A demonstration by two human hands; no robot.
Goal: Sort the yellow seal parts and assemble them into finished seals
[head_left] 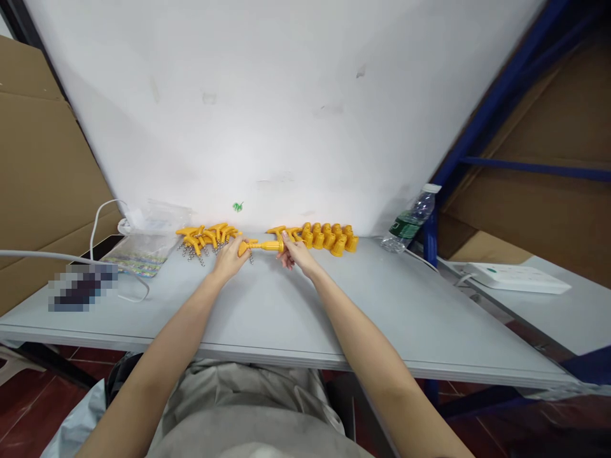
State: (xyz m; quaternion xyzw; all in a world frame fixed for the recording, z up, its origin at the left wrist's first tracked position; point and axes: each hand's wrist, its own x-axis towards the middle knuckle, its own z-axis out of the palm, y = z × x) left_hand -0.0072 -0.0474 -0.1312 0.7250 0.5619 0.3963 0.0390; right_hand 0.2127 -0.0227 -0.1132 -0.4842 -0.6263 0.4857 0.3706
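Over the middle of the table, my left hand (228, 257) is closed on a yellow T-handle corkscrew (244, 247). My right hand (298, 254) grips a yellow plastic sleeve (272, 245) between thumb and fingers. Corkscrew and sleeve line up end to end, level between the hands; whether they are joined I cannot make out. Beside my left hand lies a pile of yellow-handled corkscrews (193, 240) with metal spirals pointing toward me. Just behind my right hand are a few more yellow handles (277, 230). Several yellow cup-shaped sleeves (329, 239) stand in rows to its right.
A plastic bottle (411, 222) leans by the blue frame at right, near a white power strip (518, 278). Plastic bags (140, 251), a white cable (48, 255) and a blurred-out item (82, 288) lie at left. A white panel (286, 114) closes off the back.
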